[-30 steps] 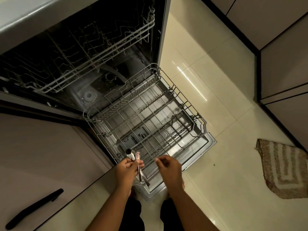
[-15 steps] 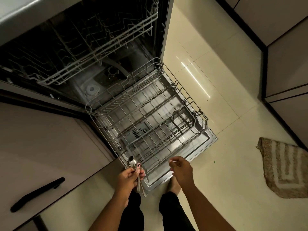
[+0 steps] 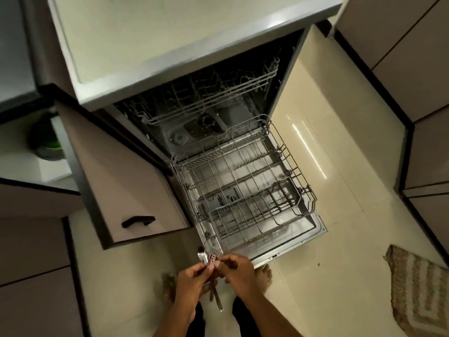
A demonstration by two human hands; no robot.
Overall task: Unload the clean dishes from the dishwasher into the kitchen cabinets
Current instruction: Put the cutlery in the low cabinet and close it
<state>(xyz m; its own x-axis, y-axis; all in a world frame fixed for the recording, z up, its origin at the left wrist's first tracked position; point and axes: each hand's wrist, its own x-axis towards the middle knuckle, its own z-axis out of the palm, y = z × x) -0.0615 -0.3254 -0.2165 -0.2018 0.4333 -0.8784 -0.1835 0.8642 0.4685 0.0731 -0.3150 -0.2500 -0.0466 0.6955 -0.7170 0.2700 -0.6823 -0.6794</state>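
Both hands meet low in the view, right at the near edge of the open dishwasher door (image 3: 313,235). The left hand (image 3: 192,278) has its fingers curled round a small bundle of cutlery (image 3: 211,268), gripping it at the middle. Above those fingers, spoon bowls poke out toward the door, along with a small pink-and-red patterned piece I can't identify. Below the fingers, the metal handles (image 3: 217,300) hang down past the palm, tilted toward the floor.

The right hand (image 3: 239,271) is pressed up beside the left, its fingertips curled in and pinching at the top of the same bundle; exactly which piece it has hold of, I can't tell.

Beyond the fingertips, the lower rack (image 3: 245,188) sits pulled out over the door, showing bare wire. Further back, the upper rack (image 3: 211,98) sits inside the dark tub, under a pale countertop (image 3: 175,37).

Out past the left hand's knuckles, a cabinet drawer (image 3: 126,186) with a black handle (image 3: 138,221) stands ajar. Off beyond the right wrist, a striped mat (image 3: 420,290) lies on the cream tiled floor (image 3: 340,166). Bare toes (image 3: 266,273) peek out just beside the right hand.
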